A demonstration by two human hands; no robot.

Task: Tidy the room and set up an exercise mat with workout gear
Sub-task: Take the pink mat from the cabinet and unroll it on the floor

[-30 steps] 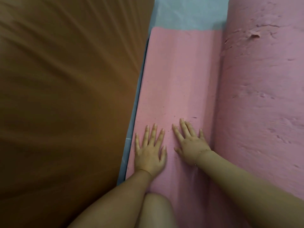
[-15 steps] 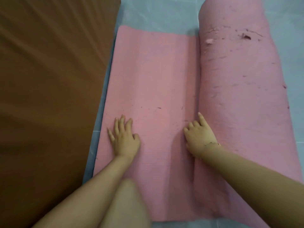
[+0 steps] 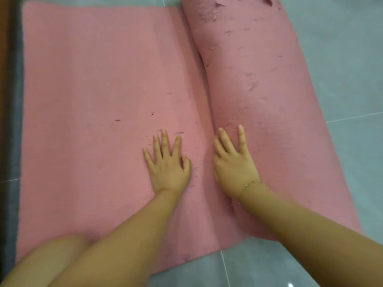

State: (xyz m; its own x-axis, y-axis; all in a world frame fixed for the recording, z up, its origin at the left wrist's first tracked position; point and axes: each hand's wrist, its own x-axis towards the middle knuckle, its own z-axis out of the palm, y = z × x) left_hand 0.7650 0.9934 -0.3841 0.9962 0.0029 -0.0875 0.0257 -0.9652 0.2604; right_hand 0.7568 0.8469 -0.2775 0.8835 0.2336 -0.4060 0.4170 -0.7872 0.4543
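Grey tiled floor (image 3: 342,79) with white grout lines; brown surface (image 3: 3,38) at left edge.

You are kneeling on the floor of a room in a home, by the look of it. Under you lies a grey-blue tiled floor (image 3: 342,83) with pale grout lines and a slight shine. A worn pink exercise mat (image 3: 93,100), partly unrolled, is spread across the tiles. Along the left edge runs a brown surface (image 3: 4,38), too little of it showing to name.

Open grey tiled floor (image 3: 342,79) lay right of the thick pink foam mat roll (image 3: 259,79), which blocked that way.
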